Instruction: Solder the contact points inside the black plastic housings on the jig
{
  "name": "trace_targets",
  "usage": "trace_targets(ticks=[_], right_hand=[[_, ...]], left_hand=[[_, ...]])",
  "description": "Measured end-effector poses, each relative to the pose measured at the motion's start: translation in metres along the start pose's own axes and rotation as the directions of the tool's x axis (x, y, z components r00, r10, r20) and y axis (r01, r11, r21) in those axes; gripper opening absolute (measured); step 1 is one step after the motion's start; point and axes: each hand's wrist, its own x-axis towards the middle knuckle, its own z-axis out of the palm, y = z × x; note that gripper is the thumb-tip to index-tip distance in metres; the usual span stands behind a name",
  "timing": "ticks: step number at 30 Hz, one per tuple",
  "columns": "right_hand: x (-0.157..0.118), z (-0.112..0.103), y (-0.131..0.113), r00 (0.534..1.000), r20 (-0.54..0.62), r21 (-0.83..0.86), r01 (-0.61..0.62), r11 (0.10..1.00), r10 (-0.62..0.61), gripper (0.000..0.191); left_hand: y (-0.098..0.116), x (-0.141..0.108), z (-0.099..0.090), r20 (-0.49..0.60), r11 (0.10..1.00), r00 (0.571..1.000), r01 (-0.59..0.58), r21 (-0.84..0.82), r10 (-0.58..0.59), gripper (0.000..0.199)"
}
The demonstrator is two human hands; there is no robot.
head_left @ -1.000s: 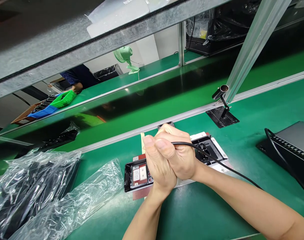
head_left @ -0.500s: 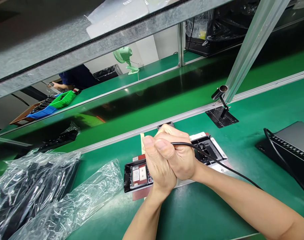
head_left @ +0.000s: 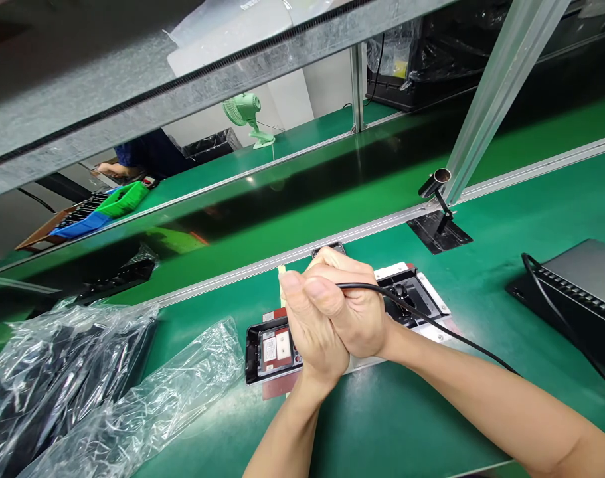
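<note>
Both hands are pressed together over the middle of a long black frame (head_left: pixel 255 356) on the green bench. My left hand (head_left: pixel 313 325) is closed, thumb up, against my right hand (head_left: pixel 358 302), whose fingers are also closed. A black cable (head_left: pixel 422 313) comes out at the top of my right hand and runs down along the right forearm. Whatever the fingers grip is hidden between the palms. Under the frame lie a reddish plate (head_left: pixel 277 388) and a white fixture (head_left: pixel 434 295). Yellow tape (head_left: pixel 281 275) shows beside my left hand.
Clear plastic bags (head_left: pixel 182 378) lie at left. A black holder with a metal tube (head_left: pixel 439 182) stands behind at right, and a dark device (head_left: pixel 576 299) with a cable is at far right. Across the belt are a green fan (head_left: pixel 247 113), bins and a person's arm (head_left: pixel 117 170).
The whole view has shifted very slightly. Both hands stay pressed together in the same place over the frame.
</note>
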Motion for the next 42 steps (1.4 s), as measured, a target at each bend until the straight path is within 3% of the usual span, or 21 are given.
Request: trace_targets(ticks=[7, 30, 42], right_hand=[[0.000, 0.001, 0.002, 1.000, -0.005, 0.025, 0.028, 0.999, -0.027, 0.036], [0.001, 0.002, 0.001, 0.999, -0.020, 0.069, 0.027, 0.997, -0.026, 0.037], [0.001, 0.002, -0.002, 1.000, -0.016, 0.048, 0.001, 0.999, -0.001, 0.037]], left_hand=[[-0.006, -0.002, 0.001, -0.026, 1.000, 1.000, -0.008, -0.014, 0.008, 0.039], [0.013, 0.002, -0.001, 0.031, 0.997, 0.998, 0.052, -0.049, -0.050, 0.040], [0.003, 0.001, -0.002, 0.051, 1.000, 0.999, 0.018, 0.001, -0.019, 0.043]])
